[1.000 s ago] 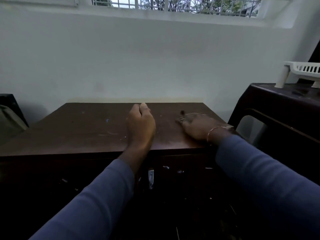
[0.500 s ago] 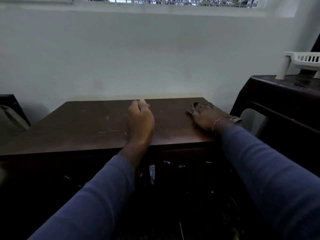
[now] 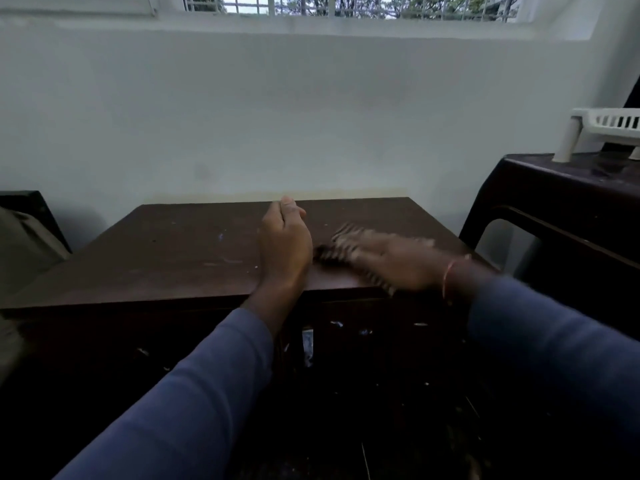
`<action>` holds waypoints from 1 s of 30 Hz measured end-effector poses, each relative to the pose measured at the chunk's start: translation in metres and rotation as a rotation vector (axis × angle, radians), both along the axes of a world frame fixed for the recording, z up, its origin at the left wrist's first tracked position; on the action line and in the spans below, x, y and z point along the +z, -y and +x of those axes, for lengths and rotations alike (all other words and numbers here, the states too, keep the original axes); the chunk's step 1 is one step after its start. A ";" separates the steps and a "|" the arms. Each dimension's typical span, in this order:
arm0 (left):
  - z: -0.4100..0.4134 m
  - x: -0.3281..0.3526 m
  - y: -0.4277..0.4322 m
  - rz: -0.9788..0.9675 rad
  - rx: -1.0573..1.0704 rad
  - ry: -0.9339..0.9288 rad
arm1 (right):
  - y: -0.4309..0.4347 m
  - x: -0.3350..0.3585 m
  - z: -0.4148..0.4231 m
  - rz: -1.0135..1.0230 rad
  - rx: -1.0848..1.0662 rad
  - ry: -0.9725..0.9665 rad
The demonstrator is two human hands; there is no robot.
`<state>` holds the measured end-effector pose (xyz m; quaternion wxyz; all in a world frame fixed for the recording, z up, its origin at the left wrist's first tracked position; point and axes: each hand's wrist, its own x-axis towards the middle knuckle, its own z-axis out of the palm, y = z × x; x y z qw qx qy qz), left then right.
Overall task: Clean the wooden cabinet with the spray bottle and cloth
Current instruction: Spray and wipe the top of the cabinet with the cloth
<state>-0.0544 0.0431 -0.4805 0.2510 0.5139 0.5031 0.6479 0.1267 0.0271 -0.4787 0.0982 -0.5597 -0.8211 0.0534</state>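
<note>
The left hand [image 3: 285,244] rests curled in a fist, holding nothing, on the cabinet [image 3: 173,251] top. Just right, the blurred right hand [image 3: 398,263] covers the striped cloth [image 3: 343,239] by the near edge; I cannot tell its grip.

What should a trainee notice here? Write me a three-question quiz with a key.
1. True or false: a spray bottle stands on the wooden cabinet.
2. The left hand rests curled on the cabinet top. The right hand presses: A) a sponge B) a checked cloth C) a brush.
3. Fill in: the white rack stands on the dark ____ at the right.
Key: 1 false; 2 B; 3 table.
</note>
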 end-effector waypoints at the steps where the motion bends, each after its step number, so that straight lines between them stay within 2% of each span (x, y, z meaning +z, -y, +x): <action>1: 0.000 0.001 0.002 0.003 -0.008 -0.009 | -0.015 0.005 0.018 -0.004 -0.123 0.008; 3: 0.002 0.002 0.002 -0.005 -0.034 -0.022 | -0.023 0.011 0.025 0.015 -0.318 0.076; 4: 0.002 0.002 0.001 -0.008 -0.046 -0.022 | -0.019 0.007 0.016 0.018 -0.277 0.067; 6: 0.002 -0.001 -0.001 -0.010 -0.061 -0.015 | 0.007 -0.006 -0.008 0.051 -0.010 0.006; 8: 0.001 -0.002 -0.003 0.008 -0.066 0.000 | 0.020 -0.006 0.003 0.023 0.100 -0.059; 12: 0.002 -0.001 -0.002 0.013 -0.087 0.002 | -0.005 0.013 0.041 0.028 -0.314 -0.009; 13: 0.004 0.000 -0.002 0.014 -0.087 0.013 | -0.001 0.011 0.029 0.028 -0.270 -0.003; 16: 0.003 -0.002 -0.005 -0.003 -0.072 0.030 | 0.042 -0.003 -0.016 0.068 0.134 -0.041; 17: 0.002 -0.001 -0.005 0.000 -0.073 0.033 | 0.045 -0.004 -0.011 0.063 0.193 -0.054; 18: 0.002 -0.002 -0.004 0.005 -0.073 0.033 | 0.043 0.000 -0.001 0.028 0.136 -0.054; 21: 0.003 0.000 -0.003 0.019 -0.070 0.007 | 0.003 0.012 0.034 0.046 -0.355 -0.027; 22: 0.004 0.000 -0.005 0.020 -0.062 -0.006 | 0.001 0.011 0.030 0.054 -0.391 0.042; 26: 0.007 -0.004 -0.009 0.013 -0.098 -0.110 | 0.043 -0.004 -0.005 0.079 0.036 0.005; 27: 0.006 -0.004 -0.009 0.018 -0.100 -0.169 | 0.045 -0.001 0.005 0.068 0.053 -0.029; 28: 0.006 -0.004 -0.006 0.019 -0.097 -0.238 | 0.037 0.003 0.023 0.026 -0.021 -0.079; 30: 0.005 -0.001 0.000 0.046 -0.088 -0.367 | 0.011 0.012 0.056 -0.007 -0.305 -0.091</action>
